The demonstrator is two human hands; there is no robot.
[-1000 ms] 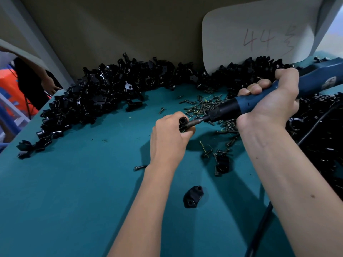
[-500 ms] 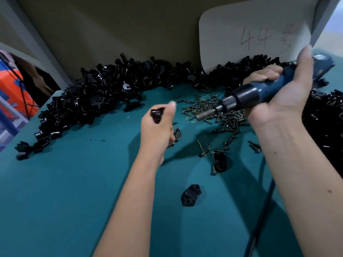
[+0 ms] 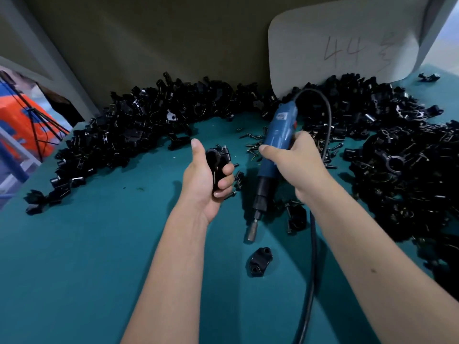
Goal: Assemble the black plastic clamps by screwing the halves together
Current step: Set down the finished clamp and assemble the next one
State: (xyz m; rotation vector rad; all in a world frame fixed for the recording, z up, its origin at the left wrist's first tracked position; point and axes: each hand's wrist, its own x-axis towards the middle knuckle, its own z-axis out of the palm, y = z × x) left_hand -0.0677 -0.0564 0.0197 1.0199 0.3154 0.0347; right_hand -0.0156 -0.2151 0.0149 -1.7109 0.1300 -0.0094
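Clamps lie heaped at nine to eleven o'clock across the teal surface [image 3: 74, 256], a pile [image 3: 129, 130] far too dense for us to count. Moving right, our left hand [image 3: 206, 180] curls its fingers round one clamp [image 3: 218, 165], thumb raised, the clamp's long axis running roughly twelve to six. Screw heads show at its top end, so we judge this one joined or nearly so.

At three o'clock from it, near but not touching, our right hand [image 3: 295, 167] grips the one blue electric screwdriver [image 3: 275, 150], bit pointing down toward six o'clock and away from the clamp; to drive again, the tip would have to swing up and toward nine o'clock. The left hand is the nearer to the work.

Below the bit, at six o'clock, one single clamp half [image 3: 260, 261] lies on the surface; another clamp piece [image 3: 296, 218] sits by the cord [image 3: 313, 256]. Loose screws [image 3: 253, 142] scatter at twelve o'clock, uncounted. A second heap [image 3: 409, 170] fills two to four o'clock.
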